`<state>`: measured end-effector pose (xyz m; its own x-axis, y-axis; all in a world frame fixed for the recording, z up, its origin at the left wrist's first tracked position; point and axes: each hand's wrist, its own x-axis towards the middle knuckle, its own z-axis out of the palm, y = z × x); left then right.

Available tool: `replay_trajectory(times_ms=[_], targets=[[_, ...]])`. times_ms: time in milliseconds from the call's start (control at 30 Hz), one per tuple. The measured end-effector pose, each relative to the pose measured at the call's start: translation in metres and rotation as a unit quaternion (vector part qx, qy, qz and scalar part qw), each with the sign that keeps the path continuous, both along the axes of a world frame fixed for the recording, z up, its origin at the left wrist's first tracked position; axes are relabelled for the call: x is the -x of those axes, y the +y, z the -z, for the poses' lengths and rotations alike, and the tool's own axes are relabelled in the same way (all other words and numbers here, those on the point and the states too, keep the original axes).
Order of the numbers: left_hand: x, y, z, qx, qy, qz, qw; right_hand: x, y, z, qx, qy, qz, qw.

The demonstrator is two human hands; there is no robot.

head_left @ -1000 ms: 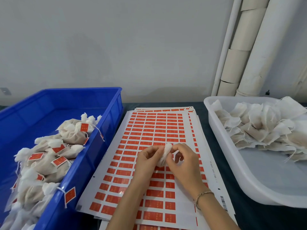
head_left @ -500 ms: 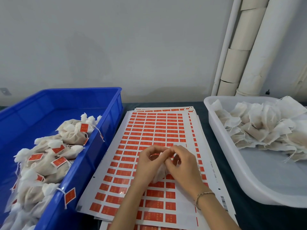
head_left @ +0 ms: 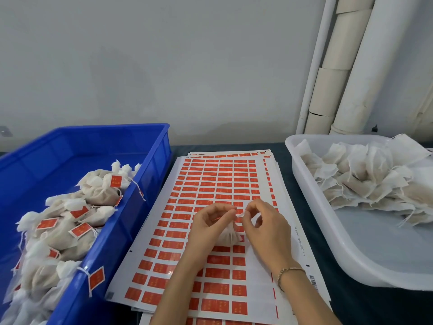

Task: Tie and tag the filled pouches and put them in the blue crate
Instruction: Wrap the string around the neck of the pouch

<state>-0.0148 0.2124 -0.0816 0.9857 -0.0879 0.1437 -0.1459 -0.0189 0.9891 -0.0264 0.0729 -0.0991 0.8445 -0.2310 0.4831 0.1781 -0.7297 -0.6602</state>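
At the desk's (head_left: 356, 308) left edge, the blue crate (head_left: 105, 129) holds tagged pouches (head_left: 98, 195). Mid-desk, over the red tag sheets (head_left: 210, 181), the left hand (head_left: 210, 227) and right hand (head_left: 267, 227) pinch a filled pouch's (head_left: 228, 236) neck with curled fingers. At the right edge, a white tub (head_left: 328, 231) holds untied pouches (head_left: 365, 177).

Figure: a hand-packing station in a small workshop or light-production room. A dark-topped table (head_left: 375, 308) set against a bare grey wall (head_left: 164, 66) with exposed white pipes (head_left: 365, 66) carries a blue crate (head_left: 93, 141) of tied, red-tagged pouches (head_left: 100, 191), a stack of red label sheets (head_left: 210, 179), and a white tub (head_left: 314, 207) heaped with untied filled pouches (head_left: 365, 172). Bulk bins of identical goods, label stock in quantity, and a single pouch (head_left: 228, 235) pinched between the left hand (head_left: 208, 224) and the right hand (head_left: 264, 226) above the sheets mark manual batch packaging.
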Motion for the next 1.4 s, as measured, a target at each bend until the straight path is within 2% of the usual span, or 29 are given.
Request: replay_trajectory(times_ms=[400, 500, 567, 700, 800, 900, 967, 1067, 1200, 1400], targets=[[0.004, -0.004, -0.001, 0.017, 0.030, 0.038, 0.999, 0.000, -0.008, -0.001, 0.032, -0.063, 0.053, 0.996], [0.005, -0.004, 0.002, -0.039, 0.031, 0.030, 0.998, 0.001, -0.012, -0.001, 0.022, -0.064, 0.050, 0.996], [0.006, -0.006, 0.002, -0.081, 0.034, 0.046, 0.995, -0.001, -0.011, 0.001, 0.001, -0.044, 0.043, 0.998], [0.004, -0.008, 0.001, -0.090, 0.048, 0.014, 0.995, -0.010, -0.014, 0.006, -0.054, 0.010, 0.058, 0.997], [0.004, -0.008, 0.002, -0.067, 0.060, -0.005, 0.996, -0.020, -0.021, 0.007, -0.020, 0.101, 0.104, 0.989], [0.003, -0.009, 0.001, -0.052, 0.069, -0.012, 0.996, -0.028, -0.025, 0.004, -0.002, 0.175, 0.084, 0.981], [0.002, -0.010, 0.002, -0.044, 0.075, -0.014, 0.996, -0.034, -0.027, 0.001, -0.051, 0.178, 0.057, 0.981], [0.002, -0.009, 0.003, -0.041, 0.076, -0.008, 0.996, -0.042, -0.032, -0.008, -0.144, 0.134, 0.035, 0.980], [0.002, -0.009, 0.004, -0.031, 0.075, -0.008, 0.997, -0.046, -0.042, -0.019, -0.287, 0.117, 0.019, 0.951], [0.005, -0.011, -0.006, 0.028, 0.055, -0.003, 0.998, -0.041, -0.048, -0.018, -0.298, 0.132, -0.030, 0.945]])
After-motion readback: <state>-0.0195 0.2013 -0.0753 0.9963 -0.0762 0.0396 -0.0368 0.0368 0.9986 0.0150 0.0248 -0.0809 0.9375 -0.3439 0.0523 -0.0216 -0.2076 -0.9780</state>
